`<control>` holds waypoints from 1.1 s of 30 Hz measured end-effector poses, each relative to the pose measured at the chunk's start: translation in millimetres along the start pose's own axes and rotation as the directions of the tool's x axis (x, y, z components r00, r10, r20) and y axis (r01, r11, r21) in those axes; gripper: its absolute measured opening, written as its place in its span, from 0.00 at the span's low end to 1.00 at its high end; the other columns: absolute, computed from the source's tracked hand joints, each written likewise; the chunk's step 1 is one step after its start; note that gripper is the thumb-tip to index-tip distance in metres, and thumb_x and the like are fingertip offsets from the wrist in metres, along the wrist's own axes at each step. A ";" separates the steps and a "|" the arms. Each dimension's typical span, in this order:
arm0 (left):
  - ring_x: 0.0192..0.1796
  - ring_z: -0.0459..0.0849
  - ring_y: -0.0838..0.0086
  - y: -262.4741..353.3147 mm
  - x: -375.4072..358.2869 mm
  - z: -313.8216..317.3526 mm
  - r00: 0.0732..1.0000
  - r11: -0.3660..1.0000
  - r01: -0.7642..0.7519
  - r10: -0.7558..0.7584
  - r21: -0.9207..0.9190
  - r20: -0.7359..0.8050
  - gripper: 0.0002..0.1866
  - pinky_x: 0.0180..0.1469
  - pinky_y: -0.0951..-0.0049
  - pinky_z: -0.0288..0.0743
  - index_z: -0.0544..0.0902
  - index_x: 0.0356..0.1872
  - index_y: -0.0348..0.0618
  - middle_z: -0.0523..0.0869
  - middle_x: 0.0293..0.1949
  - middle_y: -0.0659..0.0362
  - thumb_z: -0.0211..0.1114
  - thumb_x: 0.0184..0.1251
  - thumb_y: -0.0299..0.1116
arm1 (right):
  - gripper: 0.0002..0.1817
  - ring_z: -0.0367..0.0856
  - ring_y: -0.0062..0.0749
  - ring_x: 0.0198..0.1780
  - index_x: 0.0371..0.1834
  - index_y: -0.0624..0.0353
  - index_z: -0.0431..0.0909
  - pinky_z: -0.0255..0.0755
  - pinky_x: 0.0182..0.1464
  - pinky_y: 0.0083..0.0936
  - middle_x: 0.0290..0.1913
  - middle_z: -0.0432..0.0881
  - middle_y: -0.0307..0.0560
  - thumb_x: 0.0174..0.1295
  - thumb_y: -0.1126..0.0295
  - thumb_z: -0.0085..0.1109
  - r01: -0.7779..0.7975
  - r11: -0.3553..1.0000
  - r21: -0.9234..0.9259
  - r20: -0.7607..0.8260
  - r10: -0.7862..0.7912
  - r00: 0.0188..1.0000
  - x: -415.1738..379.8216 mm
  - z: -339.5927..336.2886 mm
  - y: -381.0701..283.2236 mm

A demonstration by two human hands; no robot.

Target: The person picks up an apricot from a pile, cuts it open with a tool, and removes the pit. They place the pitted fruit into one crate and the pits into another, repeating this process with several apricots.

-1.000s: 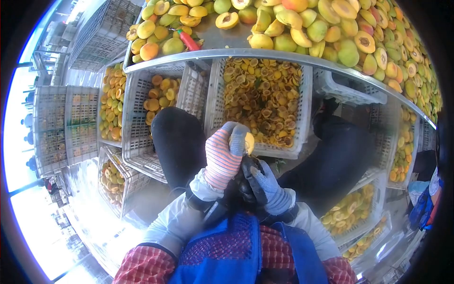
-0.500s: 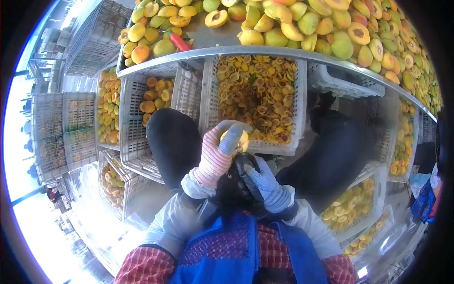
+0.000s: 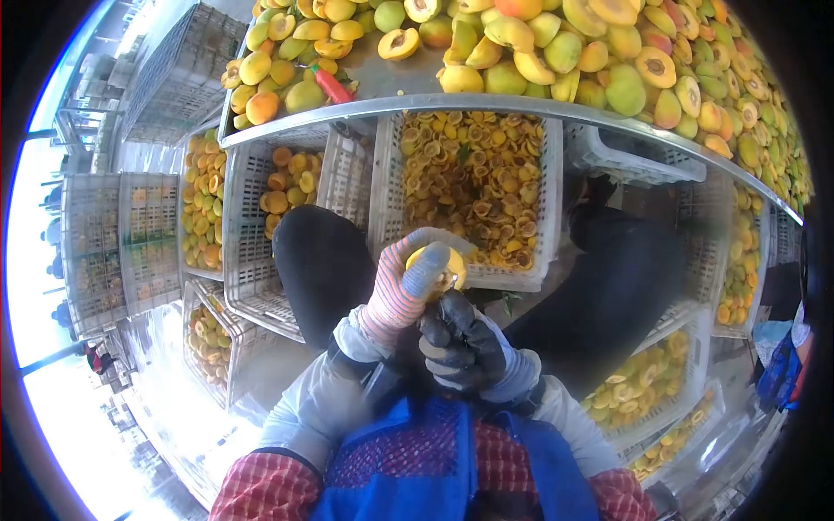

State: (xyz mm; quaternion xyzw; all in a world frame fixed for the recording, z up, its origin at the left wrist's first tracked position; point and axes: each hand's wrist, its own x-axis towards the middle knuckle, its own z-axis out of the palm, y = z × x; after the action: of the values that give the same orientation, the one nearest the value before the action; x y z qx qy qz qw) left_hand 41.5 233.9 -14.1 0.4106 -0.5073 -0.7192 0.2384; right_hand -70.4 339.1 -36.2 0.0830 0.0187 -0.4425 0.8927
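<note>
My left hand [image 3: 407, 280], in a pink-and-grey striped glove, closes around a yellow peach half [image 3: 456, 266] above my lap. Its thumb lies over the near side of the fruit, and the cut face is partly visible. My right hand [image 3: 465, 345], in a grey glove with black-coated palm and fingers, is curled just below and touches or nearly touches the peach. A small pale, shiny spot shows at the fruit by its fingertips; whatever those fingers grip is hidden. Beyond both hands stands a white crate [image 3: 549, 204] holding hollowed peach pieces and scraps [image 3: 469, 182].
A metal-edged table [image 3: 395, 102] spans the top, heaped with cut peaches [image 3: 565, 48]. A red-handled tool [image 3: 332, 85] lies on it. Crates of peaches stand at left [image 3: 252, 291] and lower right [image 3: 643, 382]. My knees [image 3: 321, 265] flank the scrap crate.
My right hand has rolled over, so its black-coated curled fingers now face up, and it has risen to the peach. My left hand keeps the peach, shifted slightly right and down.
</note>
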 end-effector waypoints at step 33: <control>0.36 0.80 0.74 -53.4 -4.3 7.2 0.884 0.601 0.155 -0.439 -0.784 -0.162 0.23 0.43 0.75 0.74 0.80 0.41 0.39 0.83 0.33 0.58 0.56 0.67 0.52 | 0.25 0.59 0.15 0.12 0.37 0.55 0.70 0.59 0.14 0.16 0.18 0.63 0.33 0.70 0.42 0.38 -0.064 0.967 0.246 0.447 -0.054 0.893 13.3 -20.1 -20.3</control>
State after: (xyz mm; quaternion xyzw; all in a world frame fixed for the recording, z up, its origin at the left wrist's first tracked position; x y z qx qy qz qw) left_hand 41.8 260.9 -61.0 0.4714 -0.0376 -0.8110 0.3445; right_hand -77.7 319.8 -60.0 0.0923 -0.2453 -0.4460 0.8558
